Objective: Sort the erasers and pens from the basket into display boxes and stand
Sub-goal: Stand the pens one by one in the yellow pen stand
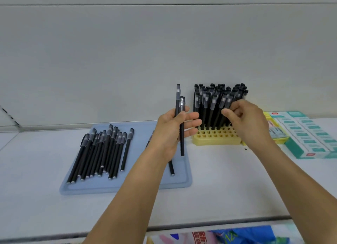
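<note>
A pale grey wall is backing a white shelf [218,180], and along its far edge the goods are standing in a row. On the left a flat, light blue plastic tray [127,184] is serving as the basket, with a loose bundle of black capped pens [102,152] lying on it and one more pen partly hidden behind the left forearm. Beside it the yellow plastic pen stand with a grid of square holes [217,136] is already holding a dense cluster of upright black pens [218,101] in its rear rows, while the front rows are showing open holes. Further right, a yellow display box and a teal display box of white erasers [308,134] are sitting side by side.

The left hand [173,132] is holding two spare black pens [180,120] upright, thumb pressing them against the curled fingers. The right hand [244,120] is working at the standing cluster, its thumb and fingers pinching around one of the stand's pens, though which exact barrel I cannot tell.

To seat this pen well, I judge it should be kept vertical, its blunt end guided into the nearest free hole next to the filled rows, and pushed until it rests at its neighbours' height. Crowding the cluster risks tipping other pens, so the fingers should be releasing gently.
</note>
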